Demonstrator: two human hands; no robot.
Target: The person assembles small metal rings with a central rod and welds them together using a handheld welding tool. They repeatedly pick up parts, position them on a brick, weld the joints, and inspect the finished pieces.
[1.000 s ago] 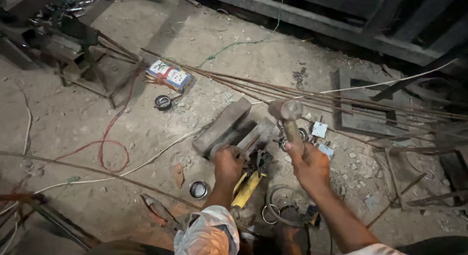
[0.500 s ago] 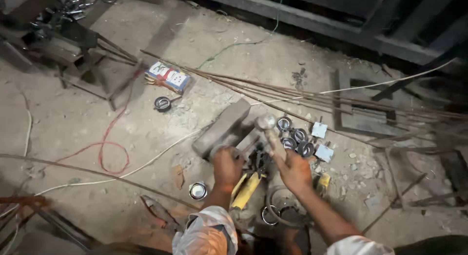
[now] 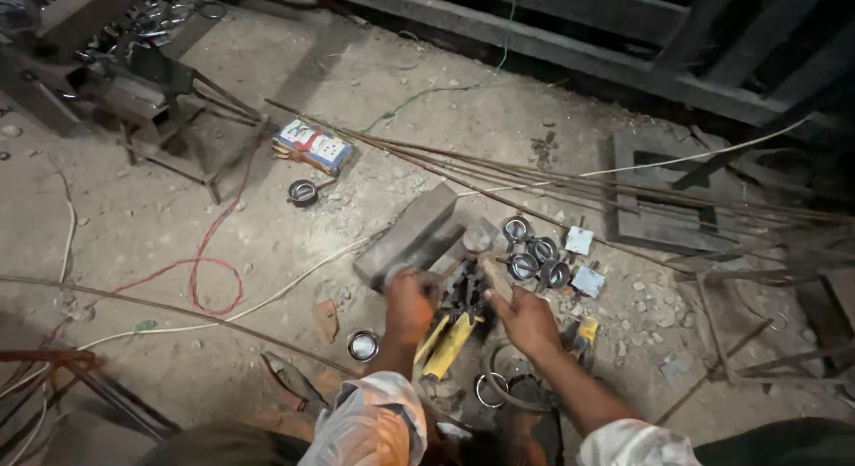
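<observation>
From the head camera, looking down at a dusty concrete floor, the person's left hand (image 3: pixel 410 301) sits curled, fingers closed, at the near end of a grey rectangular block (image 3: pixel 408 234) that lies flat and slanted on the ground; what it pins there is too small to make out. The right hand (image 3: pixel 527 322) is wrapped tight around the wooden handle of a hammer (image 3: pixel 485 257), whose head is down near the block's right edge, just beyond the left hand. Between the two forearms lies a yellow-handled tool (image 3: pixel 450 341) with dark jaws, touching neither hand as far as I can see. Just right of the hammer head sits a cluster of short metal rings (image 3: pixel 533 255), with two small square plates (image 3: pixel 581 259) beside them. A bundle of long thin rods (image 3: pixel 570 185) runs across the floor behind the block. One more ring (image 3: pixel 362 345) lies left of the left forearm, another (image 3: pixel 303 192) farther off near a white socket board (image 3: pixel 313 146). A red cable (image 3: pixel 209 261) loops at the left.
</observation>
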